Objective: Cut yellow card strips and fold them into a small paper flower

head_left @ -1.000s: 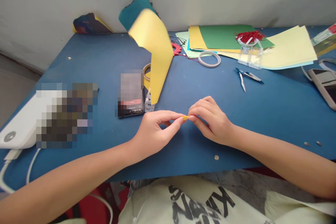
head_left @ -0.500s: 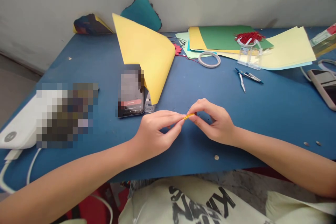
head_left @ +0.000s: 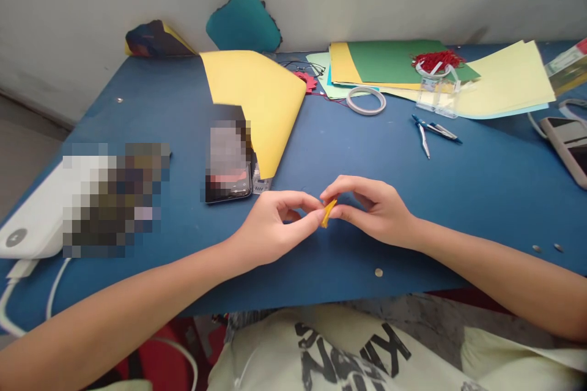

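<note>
Between my two hands, above the blue table (head_left: pixel 348 165), is a small piece of folded yellow paper (head_left: pixel 328 214). My left hand (head_left: pixel 279 223) pinches it from the left with thumb and forefinger. From the right, my right hand (head_left: pixel 376 211) has its thumb and fingertips closed on its edge. Its exact folds are too small to make out. A large yellow sheet (head_left: pixel 270 91) with a notch cut out lies curled beyond my left hand. Beside that sheet rests a dark phone (head_left: pixel 229 189), partly blurred.
A tape roll (head_left: pixel 365 101), a compass (head_left: pixel 433 131), coloured paper sheets (head_left: pixel 389 61) and red shredded strips (head_left: pixel 438 62) lie at the back. At left are a white power bank (head_left: pixel 41 214) and its cable. Another phone (head_left: pixel 568 149) sits at the right edge.
The small yellow paper has turned from nearly flat to steeply tilted between my fingertips, showing more of its side. The large yellow sheet's raised corner has dropped back.
</note>
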`<state>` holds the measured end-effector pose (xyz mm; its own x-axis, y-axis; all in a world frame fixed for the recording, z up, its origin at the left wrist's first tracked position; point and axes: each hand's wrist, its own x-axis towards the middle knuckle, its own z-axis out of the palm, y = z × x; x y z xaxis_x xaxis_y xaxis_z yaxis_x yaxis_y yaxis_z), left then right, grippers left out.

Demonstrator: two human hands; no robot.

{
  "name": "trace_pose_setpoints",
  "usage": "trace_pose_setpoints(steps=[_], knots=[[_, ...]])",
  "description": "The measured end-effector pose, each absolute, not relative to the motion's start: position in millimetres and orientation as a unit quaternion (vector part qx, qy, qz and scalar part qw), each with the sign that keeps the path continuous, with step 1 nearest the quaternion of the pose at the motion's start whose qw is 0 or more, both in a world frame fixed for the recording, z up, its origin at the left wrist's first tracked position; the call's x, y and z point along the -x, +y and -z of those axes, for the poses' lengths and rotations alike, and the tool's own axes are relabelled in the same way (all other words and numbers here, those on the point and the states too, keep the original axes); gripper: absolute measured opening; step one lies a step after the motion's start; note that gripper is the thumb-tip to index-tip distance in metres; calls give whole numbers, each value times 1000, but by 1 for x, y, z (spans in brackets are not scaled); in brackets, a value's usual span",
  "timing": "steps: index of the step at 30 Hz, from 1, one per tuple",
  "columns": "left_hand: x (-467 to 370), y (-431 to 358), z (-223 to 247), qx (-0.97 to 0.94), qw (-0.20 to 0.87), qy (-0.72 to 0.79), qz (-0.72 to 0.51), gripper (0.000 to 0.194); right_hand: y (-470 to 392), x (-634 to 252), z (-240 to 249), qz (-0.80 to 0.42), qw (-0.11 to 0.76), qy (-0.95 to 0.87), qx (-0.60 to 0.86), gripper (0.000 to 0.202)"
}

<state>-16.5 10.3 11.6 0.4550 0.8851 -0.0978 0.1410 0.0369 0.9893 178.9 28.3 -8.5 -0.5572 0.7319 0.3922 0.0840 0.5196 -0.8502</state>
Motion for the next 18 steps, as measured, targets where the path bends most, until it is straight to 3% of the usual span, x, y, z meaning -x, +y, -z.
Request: trace_pose_setpoints(steps=[2,7,18], knots=[[16,10,-12,-625,578,416,-320,12,27,-178,9,-426,392,-762,290,14],[14,5,-9,-704,385,446,-398,7,21,-175,7,-411,400,-746,339,5],[13,7,-5,-778,313,415,-352,13,15,-170,-1,-314,367,-801,353,7]])
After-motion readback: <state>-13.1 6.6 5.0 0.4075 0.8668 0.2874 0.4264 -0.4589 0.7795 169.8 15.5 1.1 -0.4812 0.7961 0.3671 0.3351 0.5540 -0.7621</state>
